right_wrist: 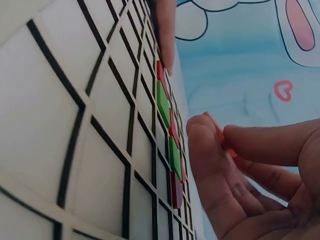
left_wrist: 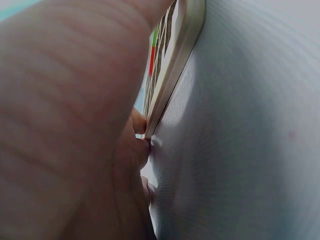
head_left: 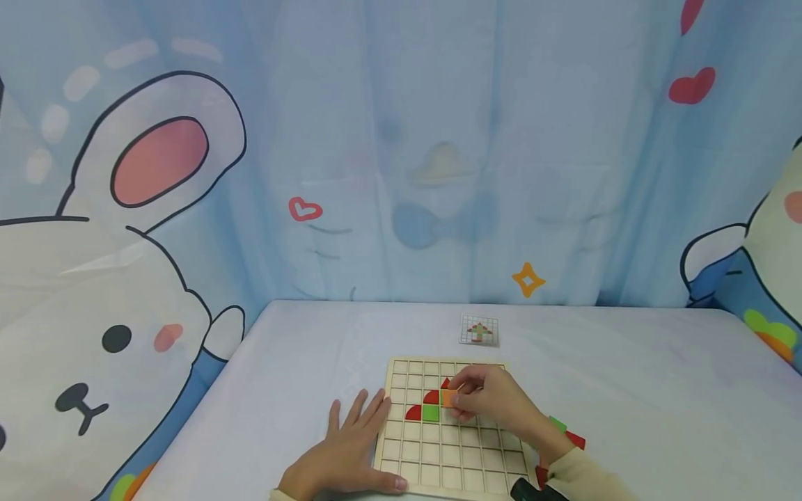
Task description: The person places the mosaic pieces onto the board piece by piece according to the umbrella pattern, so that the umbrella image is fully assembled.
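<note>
My right hand (head_left: 491, 400) pinches an orange square tile (head_left: 448, 397) between thumb and fingers, just over the wooden grid board (head_left: 432, 456). The right wrist view shows the orange tile's edge (right_wrist: 220, 131) between the fingertips, held apart from the board. Red curved tiles (head_left: 413, 412) and a green square tile (head_left: 431, 412) lie in the grid, with a red triangle tip (head_left: 445, 383) above. Another green tile (right_wrist: 174, 159) shows in the right wrist view; the hand covers it in the head view. Fingers spread, my left hand (head_left: 351, 449) rests along the board's left edge, thumb at its front corner.
Behind the board lies a small pattern card (head_left: 479, 330) with a green and red figure. Loose green (head_left: 556, 422) and red tiles (head_left: 575, 440) lie right of the board, partly under the right forearm. A printed blue curtain (head_left: 351, 139) hangs behind the white table (head_left: 658, 390).
</note>
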### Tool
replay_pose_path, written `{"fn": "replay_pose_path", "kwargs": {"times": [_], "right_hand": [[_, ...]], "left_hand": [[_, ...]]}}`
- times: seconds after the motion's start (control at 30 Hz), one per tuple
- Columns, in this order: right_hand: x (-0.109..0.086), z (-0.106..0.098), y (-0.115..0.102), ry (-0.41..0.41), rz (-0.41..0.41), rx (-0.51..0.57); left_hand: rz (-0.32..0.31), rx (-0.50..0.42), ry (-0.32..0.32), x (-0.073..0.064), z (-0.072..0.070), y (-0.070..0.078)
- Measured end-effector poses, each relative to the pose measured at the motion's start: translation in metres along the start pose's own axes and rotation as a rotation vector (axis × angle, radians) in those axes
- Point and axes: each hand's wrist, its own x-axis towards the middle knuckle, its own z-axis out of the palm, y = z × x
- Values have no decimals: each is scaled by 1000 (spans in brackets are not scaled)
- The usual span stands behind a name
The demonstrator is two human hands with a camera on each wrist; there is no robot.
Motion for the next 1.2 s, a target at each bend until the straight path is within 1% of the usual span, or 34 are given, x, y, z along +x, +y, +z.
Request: {"fn": "replay_pose_path", "kwargs": {"times": [0.1,0.2,0.33,0.53,0.87,1.2], "right_hand": [[0,4,3,19,38,-25],[0,6,4,12,61,-13],[0,8,4,5,80,-25],[0,8,7,-11,86,-55],[-3,4,2,-67,94,-41],[-2,6,2,-51,96,-61]], "left_hand": [[-4,-1,2,0,0,0],[-11,-5,0,1,1,-1],[-14,-12,0,1,1,-2],[-12,-2,2,3,2,-3],[-11,3,3,2,2,-3],[-8,9,8,2,3,-3]]}}
